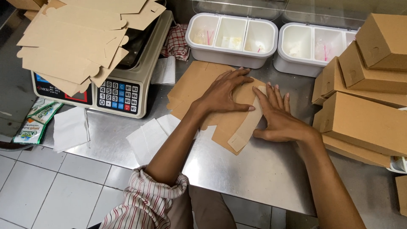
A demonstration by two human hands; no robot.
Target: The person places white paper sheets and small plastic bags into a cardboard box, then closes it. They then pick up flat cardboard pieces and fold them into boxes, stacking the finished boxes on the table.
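A flat brown cardboard box blank (193,85) lies on the steel counter (263,169) in front of me. My left hand (222,91) presses flat on its middle, fingers spread and pointing right. My right hand (277,116) lies flat beside it, its fingers pushing down a folded side flap (248,125) of the blank. Neither hand grips anything; both press on the cardboard.
A weighing scale (116,95) at the left carries a pile of flat blanks (76,38). Folded brown boxes (369,110) are stacked at the right. Two white divided tubs (231,40) (311,48) stand behind. White paper sheets (148,138), green sachets (36,123) and a checked cloth (176,42) lie around.
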